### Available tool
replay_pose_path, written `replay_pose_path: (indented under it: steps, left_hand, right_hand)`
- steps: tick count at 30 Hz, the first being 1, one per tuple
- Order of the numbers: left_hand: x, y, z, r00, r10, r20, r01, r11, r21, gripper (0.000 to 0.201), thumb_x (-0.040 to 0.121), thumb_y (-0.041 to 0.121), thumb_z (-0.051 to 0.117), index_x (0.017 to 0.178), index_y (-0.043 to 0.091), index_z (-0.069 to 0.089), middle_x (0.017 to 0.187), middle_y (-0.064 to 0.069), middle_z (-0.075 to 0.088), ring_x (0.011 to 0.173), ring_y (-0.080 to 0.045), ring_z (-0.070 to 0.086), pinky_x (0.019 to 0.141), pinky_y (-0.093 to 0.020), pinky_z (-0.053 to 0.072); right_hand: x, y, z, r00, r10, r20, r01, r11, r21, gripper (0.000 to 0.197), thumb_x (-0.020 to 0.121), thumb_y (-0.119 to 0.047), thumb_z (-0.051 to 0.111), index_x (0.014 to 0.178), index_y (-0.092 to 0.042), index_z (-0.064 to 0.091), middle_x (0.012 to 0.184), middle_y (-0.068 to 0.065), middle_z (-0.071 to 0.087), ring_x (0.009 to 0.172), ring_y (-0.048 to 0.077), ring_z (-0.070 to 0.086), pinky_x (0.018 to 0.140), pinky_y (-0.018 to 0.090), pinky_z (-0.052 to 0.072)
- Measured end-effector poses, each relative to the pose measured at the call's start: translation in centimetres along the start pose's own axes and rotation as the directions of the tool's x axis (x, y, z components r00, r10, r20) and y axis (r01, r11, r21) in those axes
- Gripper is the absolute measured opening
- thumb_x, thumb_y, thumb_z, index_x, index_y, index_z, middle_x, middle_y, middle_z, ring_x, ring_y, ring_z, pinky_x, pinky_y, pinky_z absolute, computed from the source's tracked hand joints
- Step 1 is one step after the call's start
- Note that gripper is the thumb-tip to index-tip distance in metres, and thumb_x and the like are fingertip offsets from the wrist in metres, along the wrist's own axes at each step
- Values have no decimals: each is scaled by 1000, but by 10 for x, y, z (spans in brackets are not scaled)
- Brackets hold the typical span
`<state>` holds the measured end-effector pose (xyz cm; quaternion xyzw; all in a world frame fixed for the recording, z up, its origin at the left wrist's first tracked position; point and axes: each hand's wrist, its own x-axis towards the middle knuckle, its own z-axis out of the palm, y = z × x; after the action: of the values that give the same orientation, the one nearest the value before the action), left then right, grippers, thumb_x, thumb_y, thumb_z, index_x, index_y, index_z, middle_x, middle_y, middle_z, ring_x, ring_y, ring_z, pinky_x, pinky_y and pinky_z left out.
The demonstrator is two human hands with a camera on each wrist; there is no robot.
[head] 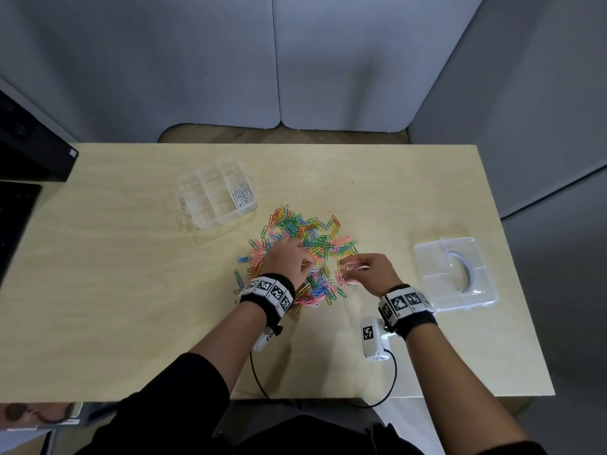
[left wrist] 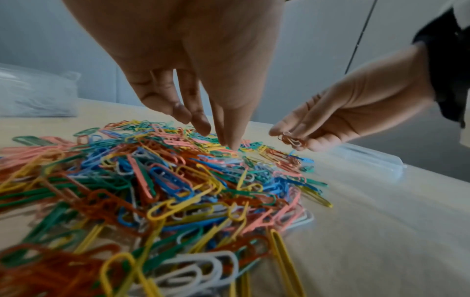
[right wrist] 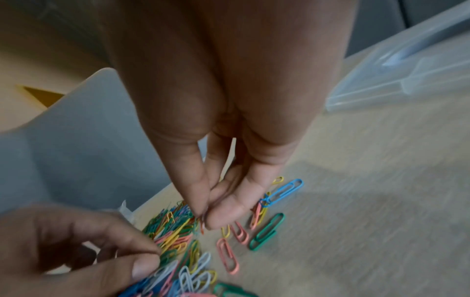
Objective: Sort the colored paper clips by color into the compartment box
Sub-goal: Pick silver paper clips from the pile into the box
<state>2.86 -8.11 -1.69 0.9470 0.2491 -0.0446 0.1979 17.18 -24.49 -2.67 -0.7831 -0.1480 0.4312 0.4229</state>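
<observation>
while both of my hands work over the heap of paper clips [head: 302, 257] in the middle of the worktop [head: 131, 290], my left hand [head: 289, 257] reaches down into its near part with the fingers [left wrist: 201, 120] pointing down and pressed close together, the tips touching the clips. from the right wrist view its thumb and forefinger look pinched together at a pale clip, though i cannot tell for sure that one is held. my right hand [head: 368, 270] hangs just above the right edge of the heap, its fingers [right wrist: 226, 211] curled together around a small bunch of clips [left wrist: 292, 139], reddish and white ones as far as i can make out.

the heap mixes green, blue, yellow, pink, red and white clips, and a few loose ones lie apart at its right edge, among them a green clip [right wrist: 267, 231], a blue clip [right wrist: 284, 193] and a pink clip [right wrist: 227, 256].

the clear compartment box [head: 215, 195] stands on the far left of the heap, near it but apart. one of its compartments, at the right side of the box, holds a little pile of white clips [head: 242, 196]; the other compartments look bare. the clear lid [head: 455, 274] lies flat on the worktop to the right, well apart from the box and just beyond my right hand. a black band with printed markers wraps each wrist [head: 267, 292].
</observation>
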Motion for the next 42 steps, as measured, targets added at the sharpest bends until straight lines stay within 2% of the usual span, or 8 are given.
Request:
replay_pose_path:
  steps: [3,9,15,20,25,29,36,42]
  left_hand:
    - [2,9,6,997,-8,74,2,997,82,18,90,35,62,85,23,75,97,4,59,103,-20,50,83,-32,46]
    - [2,10,12,996,-30,81,29,999,23,14,89,24,65,78,19,73,93,1,61,97,-18,52,80,-32,52]
    - [0,1,8,996,-93,1,90,960,-265,9,84,8,68,79,16,68,79,1,69,75,-17,65,69,-35,58]
    - [2,-3,3,990,-139,-19,127,946,-298,37,89,2,59,121,19,65,94,-4,71,86,-20,66,80,-35,58]
    - [6,6,2,963,-265,55,270,923,-273,22,94,9,42,76,11,55,76,-2,57,75,-21,56,64,-33,49]
    - [7,14,3,932,-331,147,357,907,-224,26,94,21,39,69,15,41,68,0,44,68,-23,49,61,-33,44]
    - [12,13,8,940,-330,83,340,926,-166,24,87,44,66,80,21,68,98,4,69,94,-19,65,75,-32,55]
    - [11,13,15,952,-304,35,303,921,-245,18,89,33,68,84,18,75,96,4,74,95,-17,68,77,-31,56]
  right_hand:
    - [-2,-3,1,998,-36,45,40,995,-87,27,74,2,75,89,-20,78,80,3,74,79,20,71,78,30,59]
    - [-5,-3,1,999,7,45,-16,983,185,15,77,4,77,84,-9,74,79,17,74,75,30,72,82,40,58]
    - [-3,-1,-3,999,46,19,-49,971,232,21,80,7,73,94,-9,70,78,16,70,68,28,68,76,38,60]
    - [-2,-4,4,994,71,85,-84,983,162,23,91,9,55,92,-7,71,84,12,68,71,20,66,63,23,55]
    - [0,-11,21,996,-52,69,71,947,-313,9,88,-29,71,83,-22,72,70,-3,62,66,10,54,64,23,43]
    - [-4,-16,38,993,-85,-76,21,791,-611,21,79,-38,78,80,-17,77,75,-6,70,67,6,59,63,20,44]
    - [-7,-13,32,977,-11,-212,-120,796,-594,12,83,-19,65,72,-22,70,78,-1,69,79,22,66,66,23,47]
    - [-6,-9,28,988,-112,-109,29,818,-575,10,77,-12,72,78,-22,72,68,-13,58,61,3,53,63,18,40]
